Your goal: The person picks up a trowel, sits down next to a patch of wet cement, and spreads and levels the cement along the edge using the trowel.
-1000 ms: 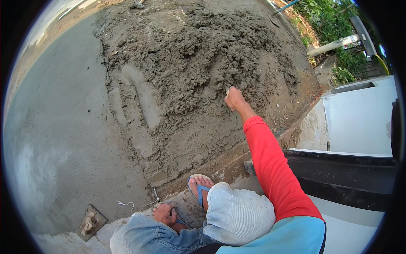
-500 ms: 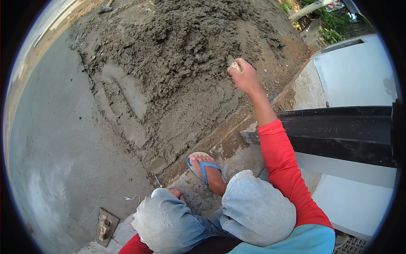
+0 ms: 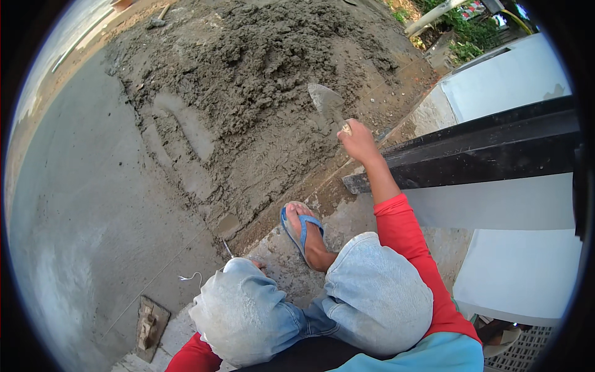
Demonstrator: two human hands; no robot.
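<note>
My right hand (image 3: 359, 142) is closed around the handle of a pointed trowel (image 3: 325, 99). Its grey, mortar-coated blade points up and left over the rough wet concrete (image 3: 266, 80). My left hand does not show: the red left sleeve (image 3: 193, 356) runs behind my left knee. A bit of skin beside that knee is too hidden to tell as hand or foot. To the left spreads a smoothed concrete surface (image 3: 87, 161). A wooden hand float (image 3: 150, 328) lies at its lower edge.
My sandalled foot (image 3: 305, 229) rests on a concrete ledge. A taut string (image 3: 149, 282) crosses the smooth concrete near a thin rod (image 3: 228, 248). At right, a black beam (image 3: 483, 146) juts in beside white walls (image 3: 514, 266). A handled tool (image 3: 160, 18) lies far off.
My right hand has drawn back toward me, bringing the trowel's blade into plain sight above the concrete. The view has shifted slightly.
</note>
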